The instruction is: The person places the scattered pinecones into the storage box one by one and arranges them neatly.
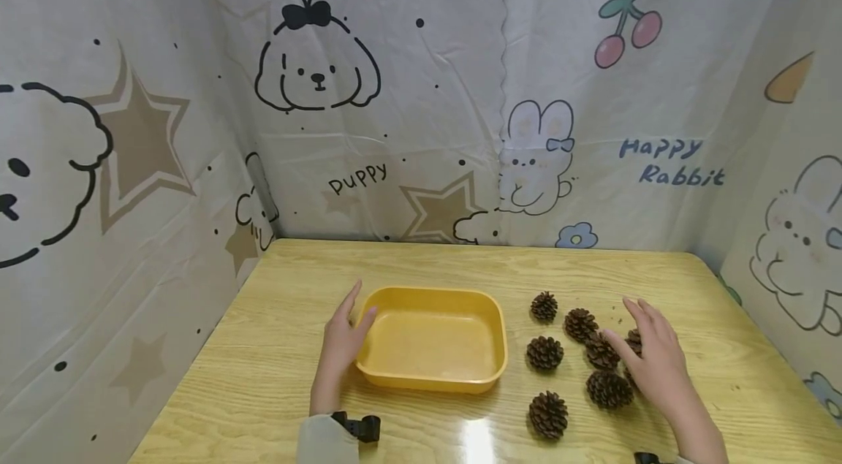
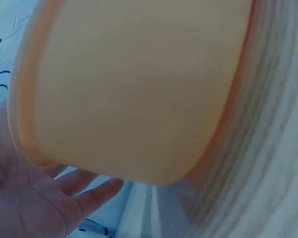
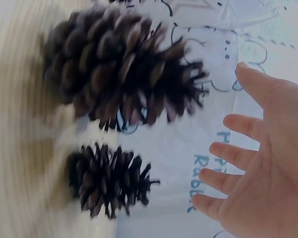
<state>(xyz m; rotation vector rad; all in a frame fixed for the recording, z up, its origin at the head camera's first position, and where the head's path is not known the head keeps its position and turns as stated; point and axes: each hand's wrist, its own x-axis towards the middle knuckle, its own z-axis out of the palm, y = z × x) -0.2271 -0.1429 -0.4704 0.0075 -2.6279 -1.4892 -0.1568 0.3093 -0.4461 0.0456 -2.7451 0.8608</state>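
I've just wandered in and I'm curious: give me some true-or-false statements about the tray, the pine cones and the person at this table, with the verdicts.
1. The yellow tray has no pine cones in it. True.
2. The pine cones lie left of the tray in the head view. False: they lie to its right.
3. The person's right grip is nearer the pine cones than the left grip. True.
4. The right grip is clutching a pine cone. False: the right grip holds nothing.
5. The words "Happy Rabbit" are printed on the cloth behind. True.
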